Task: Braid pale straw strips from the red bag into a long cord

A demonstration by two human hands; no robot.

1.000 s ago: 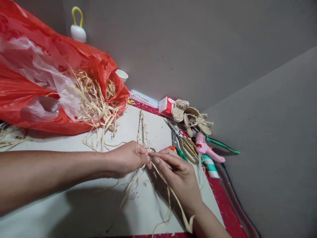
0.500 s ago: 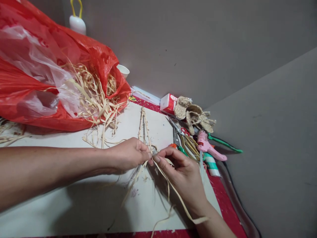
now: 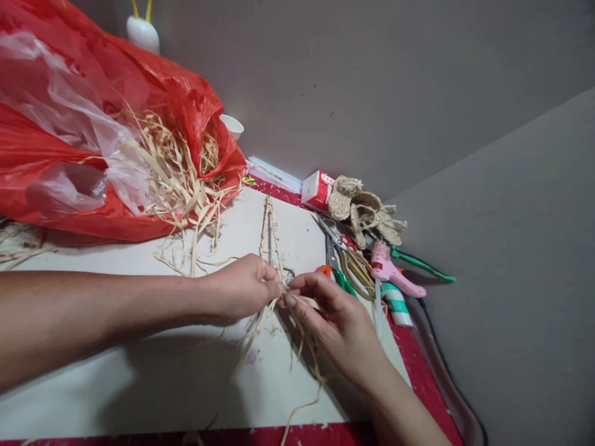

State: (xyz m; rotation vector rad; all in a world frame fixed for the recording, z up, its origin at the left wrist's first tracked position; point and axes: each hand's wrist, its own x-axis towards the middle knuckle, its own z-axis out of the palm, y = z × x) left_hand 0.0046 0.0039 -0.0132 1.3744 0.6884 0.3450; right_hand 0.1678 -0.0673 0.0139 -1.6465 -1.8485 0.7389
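Note:
A narrow looped frame (image 3: 277,238) wrapped in pale raffia points away from me over the white board. My left hand (image 3: 248,286) is closed in a pinch on its near end. Close beside it, my right hand (image 3: 332,313) pinches a raffia strand (image 3: 316,305) between thumb and forefinger, and the fingertips of both hands almost meet. Loose raffia ends (image 3: 307,347) trail down from the hands toward the board's front edge. The exact spot where strand and frame meet is partly hidden by my fingers.
At left lies a red plastic bag (image 3: 199,99) spilling raffia strips (image 3: 186,179). To the right are scissors (image 3: 344,266), a pink glue gun (image 3: 388,269), a striped roll (image 3: 397,306), woven raffia pieces (image 3: 367,210) and a red-white box (image 3: 317,190). Grey walls stand behind the white board (image 3: 186,384).
The long strand that hung over my right wrist no longer lies there. My right hand has shifted slightly left, while my left hand keeps its pinch on the frame.

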